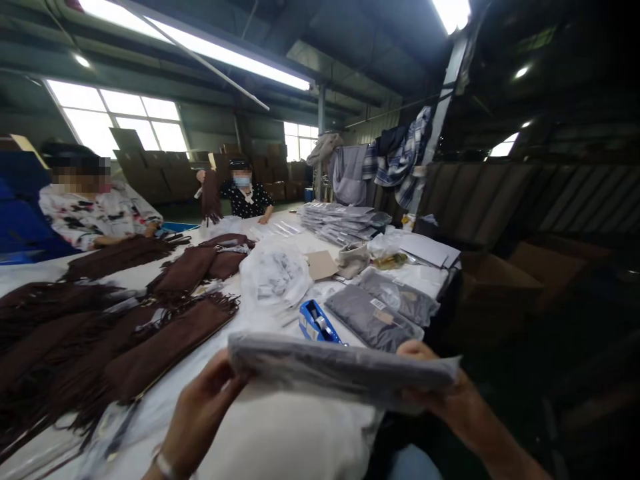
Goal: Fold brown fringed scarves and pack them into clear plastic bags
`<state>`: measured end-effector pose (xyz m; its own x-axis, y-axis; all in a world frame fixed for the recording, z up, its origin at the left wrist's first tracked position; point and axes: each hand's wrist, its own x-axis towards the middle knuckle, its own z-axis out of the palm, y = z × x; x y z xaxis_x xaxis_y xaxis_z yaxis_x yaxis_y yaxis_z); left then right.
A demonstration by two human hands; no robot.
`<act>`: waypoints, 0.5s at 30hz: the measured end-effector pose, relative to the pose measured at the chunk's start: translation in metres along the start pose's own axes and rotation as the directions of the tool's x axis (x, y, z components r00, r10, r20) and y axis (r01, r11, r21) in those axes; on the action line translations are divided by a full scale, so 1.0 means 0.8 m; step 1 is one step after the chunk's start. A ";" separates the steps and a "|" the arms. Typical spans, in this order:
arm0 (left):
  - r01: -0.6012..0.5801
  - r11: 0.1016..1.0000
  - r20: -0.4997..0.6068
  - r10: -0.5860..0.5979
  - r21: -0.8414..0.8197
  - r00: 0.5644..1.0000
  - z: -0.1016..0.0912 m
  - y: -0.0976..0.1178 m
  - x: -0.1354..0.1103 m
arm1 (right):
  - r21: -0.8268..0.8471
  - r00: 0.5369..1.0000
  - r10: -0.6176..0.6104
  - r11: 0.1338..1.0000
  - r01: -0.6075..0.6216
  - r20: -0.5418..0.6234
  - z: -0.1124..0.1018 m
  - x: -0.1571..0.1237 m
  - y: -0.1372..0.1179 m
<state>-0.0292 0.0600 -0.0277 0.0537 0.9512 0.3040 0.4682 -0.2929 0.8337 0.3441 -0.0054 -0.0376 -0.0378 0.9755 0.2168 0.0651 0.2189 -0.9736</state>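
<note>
A flat plastic-bagged grey garment (330,367) is held up in front of me, seen nearly edge-on above the table's near edge. My left hand (200,407) is closed on its left end, thumb and fingers pinching the plastic. At the right end, my right hand (435,380) grips the same package, its fingers partly hidden beneath it. Just beyond the package lie a blue tape dispenser (317,323) and a bagged dark grey garment (367,315) with a white barcode label. Another bagged grey garment (413,297) rests behind that one.
Brown fringed scarves (170,343) cover the table's left side. A clear bag of small packets (275,270) sits mid-table, near a stack of bagged items (340,220). White sheets (427,250) lie at right. Two people sit across the table; one lifts a brown scarf (211,197).
</note>
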 end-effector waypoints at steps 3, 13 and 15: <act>-0.146 0.961 -0.011 0.147 -0.236 0.989 0.086 0.061 0.113 | -0.256 0.925 -0.338 0.922 0.289 -0.174 -0.089 0.032 -0.002; 0.205 0.954 0.232 -0.153 -0.221 0.961 0.309 -0.006 0.221 | -0.499 0.973 -0.028 0.855 0.142 0.230 -0.172 0.124 0.236; 0.239 0.960 0.382 -0.168 -0.146 0.909 0.327 -0.008 0.209 | -0.423 0.969 0.057 0.905 0.052 0.240 -0.190 0.135 0.241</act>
<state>0.2074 0.2462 -0.1025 0.3075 0.9507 -0.0398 0.3336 -0.0685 0.9402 0.5044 0.1455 -0.1910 -0.2722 0.9524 0.1375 0.4789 0.2580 -0.8391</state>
